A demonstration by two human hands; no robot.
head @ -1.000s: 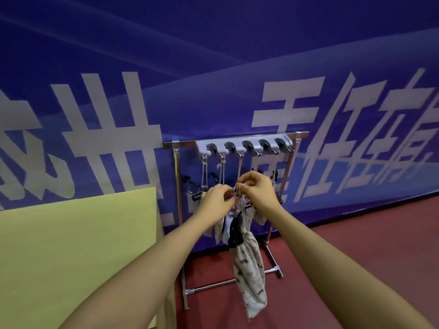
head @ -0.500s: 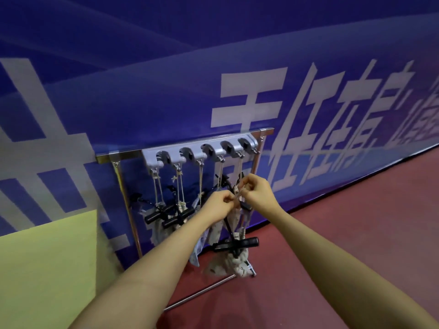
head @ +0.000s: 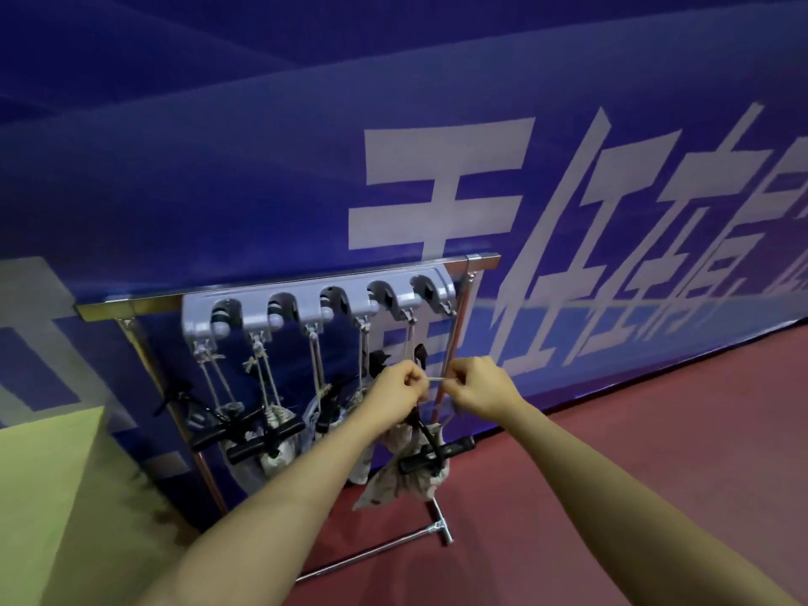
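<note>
- White cord (head: 433, 379): a short run is held taut and level between the two hands, in front of the right end of the rack (head: 131, 304), below the holder strip.
- Left hand (head: 395, 389): fingers are clenched, with one cord end pinched at thumb and forefinger.
- Right hand (head: 474, 387): fingers are curled the same way, with the other end pinched.
- Change: half a second ago the hands were held knuckle to knuckle with no cord showing between them. Now they are parted and the cord is stretched. This is judged to be a knot being drawn tight or pulled loose; which one cannot be told.
- Patterned bag (head: 393, 483): a second ago it was seen hanging long under the hands. Now it is bunched lower, near the floor (head: 612, 474), with a black handle (head: 437, 459) lying across it.
- Cord is seen running up from the hands to a hook (head: 410, 318) near the right end of the grey holder strip (head: 315, 306).
- Bag contents are hidden. The mouth is gathered, and only a black strap and the handle are seen protruding.
- Other bags (head: 280, 448) are hung on cords from hooks further left, also with black handles. Their contents are not visible either.
- A blue banner (head: 393, 124) is seen behind and a yellow-green panel (head: 52, 496) at left.
</note>
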